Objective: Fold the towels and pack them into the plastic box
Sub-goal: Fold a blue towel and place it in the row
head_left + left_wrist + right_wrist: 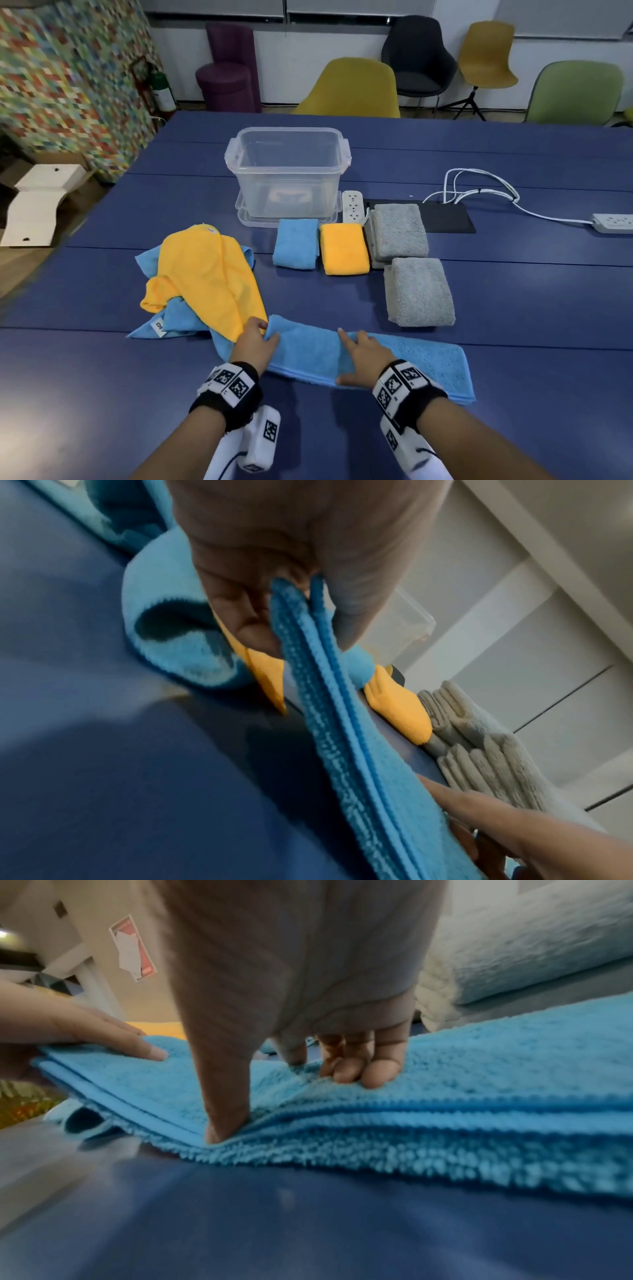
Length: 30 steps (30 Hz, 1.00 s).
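Head view: high, looking forward and down over both hands. Left wrist view: close under the left hand [291, 569], looking along the blue towel [346, 723] it pinches. Right wrist view: low, close behind the right hand [308, 1001]. All three share that towel.

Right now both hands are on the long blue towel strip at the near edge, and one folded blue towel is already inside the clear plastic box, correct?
Not quite. The head view shows the clear plastic box holds no towel; the folded blue towel lies on the table before it. Both hands, left and right, are on the long blue towel strip.
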### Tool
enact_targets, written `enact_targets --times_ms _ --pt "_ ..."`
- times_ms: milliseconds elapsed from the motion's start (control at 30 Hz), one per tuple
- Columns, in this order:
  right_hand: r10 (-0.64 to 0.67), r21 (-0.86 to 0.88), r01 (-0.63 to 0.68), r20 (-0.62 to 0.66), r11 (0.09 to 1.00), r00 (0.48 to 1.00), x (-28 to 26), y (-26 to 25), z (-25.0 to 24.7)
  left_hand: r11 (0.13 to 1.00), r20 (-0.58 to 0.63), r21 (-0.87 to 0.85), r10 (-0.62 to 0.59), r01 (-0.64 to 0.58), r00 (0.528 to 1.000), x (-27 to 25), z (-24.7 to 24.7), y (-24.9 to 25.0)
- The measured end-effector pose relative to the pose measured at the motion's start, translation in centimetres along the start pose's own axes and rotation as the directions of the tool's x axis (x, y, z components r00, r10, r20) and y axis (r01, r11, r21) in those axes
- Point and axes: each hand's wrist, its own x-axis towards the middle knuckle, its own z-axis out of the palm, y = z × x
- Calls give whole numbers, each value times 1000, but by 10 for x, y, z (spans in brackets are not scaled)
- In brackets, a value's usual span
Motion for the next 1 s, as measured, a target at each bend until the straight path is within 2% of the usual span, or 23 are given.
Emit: enact_targets --times_ms 100,200,267,333,400,433,467,567,600,667,733,800,867,900,933,1000 --pt "-47 106 54 -68 993 997 8 -12 -10 994 -45 -86 61 -65 997 6 -21 5" --pt "-15 393 112 -242 913 970 5 -8 -14 962 -3 -213 172 -169 985 1 -25 19" --pt "74 671 157 -303 725 950 0 -5 -16 944 82 -244 250 -224 965 -7 -16 33" --pt "144 888 164 -247 430 958 -5 -5 -20 933 188 -230 322 -277 928 -16 0 46" --pt "153 974 102 -134 201 979 -11 -4 -27 927 287 -228 357 -298 889 -24 16 59" --pt "144 985 70 -93 157 985 -12 -3 -28 926 329 -227 365 -302 871 -27 23 63" --pt "137 986 44 -67 164 988 -14 0 -26 926 363 -227 367 -300 856 -28 29 65" --pt "147 952 37 -85 303 985 -15 9 -17 936 435 -189 350 -296 830 -28 39 67" --pt "152 946 47 -100 321 983 -15 10 -14 938 453 -155 347 -311 821 -28 40 66" --pt "179 931 47 -119 362 977 -11 10 -8 907 453 -10 379 -421 807 -26 42 61" --pt "249 909 12 -127 417 960 -4 10 -1 793 413 250 432 -556 802 -21 46 53" --pt "324 908 -15 -134 418 936 3 12 6 665 458 442 411 -603 788 -18 53 46" --pt "419 921 -25 -152 388 895 6 12 11 584 525 506 375 -634 764 -16 61 40" --pt "456 915 -17 -185 403 870 6 12 13 565 549 527 344 -635 762 -12 67 36" --pt "479 898 2 -236 439 846 6 13 16 550 547 550 331 -629 769 -7 71 35" --pt "464 820 58 -379 569 801 3 14 17 517 476 629 335 -581 813 -6 77 37"
